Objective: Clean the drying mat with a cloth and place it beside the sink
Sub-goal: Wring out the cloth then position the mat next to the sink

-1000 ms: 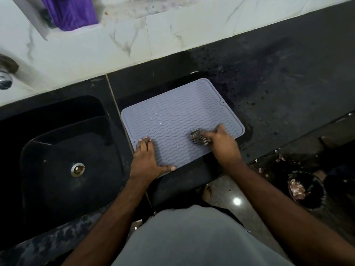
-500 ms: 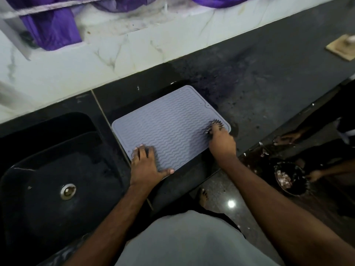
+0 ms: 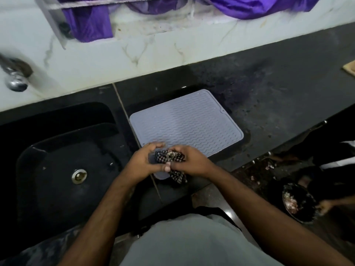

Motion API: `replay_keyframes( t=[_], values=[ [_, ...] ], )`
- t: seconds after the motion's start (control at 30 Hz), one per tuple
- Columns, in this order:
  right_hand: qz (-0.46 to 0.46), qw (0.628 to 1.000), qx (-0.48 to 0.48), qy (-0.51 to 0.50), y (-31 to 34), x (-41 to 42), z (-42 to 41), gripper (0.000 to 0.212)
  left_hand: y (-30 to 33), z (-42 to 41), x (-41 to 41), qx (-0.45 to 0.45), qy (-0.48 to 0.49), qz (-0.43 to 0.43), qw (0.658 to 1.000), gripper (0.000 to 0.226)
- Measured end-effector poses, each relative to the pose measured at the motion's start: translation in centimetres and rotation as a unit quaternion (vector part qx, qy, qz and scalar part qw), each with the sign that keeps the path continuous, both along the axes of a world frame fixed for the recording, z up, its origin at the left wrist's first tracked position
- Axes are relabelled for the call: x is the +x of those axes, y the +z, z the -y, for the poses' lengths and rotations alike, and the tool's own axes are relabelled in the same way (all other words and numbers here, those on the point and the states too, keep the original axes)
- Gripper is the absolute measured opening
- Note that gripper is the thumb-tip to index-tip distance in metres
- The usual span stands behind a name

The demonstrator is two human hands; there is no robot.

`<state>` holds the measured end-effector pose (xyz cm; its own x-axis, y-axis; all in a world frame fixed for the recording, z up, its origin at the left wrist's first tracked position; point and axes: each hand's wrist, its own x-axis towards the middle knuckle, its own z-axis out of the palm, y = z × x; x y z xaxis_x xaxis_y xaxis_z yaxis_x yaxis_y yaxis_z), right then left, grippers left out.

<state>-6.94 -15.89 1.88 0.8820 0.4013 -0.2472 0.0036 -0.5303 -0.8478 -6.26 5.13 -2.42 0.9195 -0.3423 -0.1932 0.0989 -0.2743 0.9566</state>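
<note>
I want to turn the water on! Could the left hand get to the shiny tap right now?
Probably not right away. The left hand is gripping the checked cloth together with the right hand. The tap sits far across the sink, though nothing blocks the way.

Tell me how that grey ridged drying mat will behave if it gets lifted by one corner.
The drying mat lies thin and flat on the counter with rounded corners and wavy ridges, so it probably droops rather than staying stiff. It looks light for its size. Dark wet-looking patches around it suggest it may cling or feel slick.
</note>
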Motion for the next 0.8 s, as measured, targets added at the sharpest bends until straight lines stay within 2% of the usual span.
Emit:
replay_keyframes(
  t=[0.07,0.2,0.27,0.37,0.43,0.5,0.67,0.73,0.8],
  values=[
    [-0.026,0.998,0.063,-0.002,1.4,0.8,-0.6,0.025,0.5,-0.8,-0.7,-0.069,0.038,-0.014,0.997,0.068],
    [-0.038,0.994,0.103,0.016,3.3,1.6,-2.0,0.021,1.1,-1.7,-2.0,-0.075,0.186,0.000,0.980,0.047],
    [-0.017,0.994,0.104,0.008,3.5,1.4,-2.8,0.024,1.5,-1.2,-2.9,-0.117,0.247,-0.023,0.962,0.050],
    [0.007,0.991,0.137,-0.006,3.7,1.3,-3.9,0.023,2.9,0.0,-4.2,-0.148,0.368,-0.092,0.913,0.065],
    [0.007,0.988,0.154,-0.003,3.9,1.2,-4.3,0.022,4.1,0.9,-4.9,-0.238,0.362,-0.138,0.891,0.064],
    [0.038,0.988,0.148,0.033,4.4,1.6,-4.5,0.022,5.7,1.7,-5.7,-0.291,0.347,-0.128,0.882,0.056],
    [0.142,0.982,0.115,0.048,5.8,3.6,-3.6,0.026,9.5,2.6,-6.4,-0.265,0.365,-0.070,0.890,0.039],
    [0.098,0.985,0.137,0.033,5.8,4.5,-3.2,0.020,10.5,2.4,-6.3,-0.234,0.397,-0.064,0.885,0.038],
    [-0.012,0.982,0.187,-0.003,5.6,5.4,-2.8,0.012,11.0,2.4,-6.3,-0.197,0.440,-0.056,0.874,0.039]
  ],
)
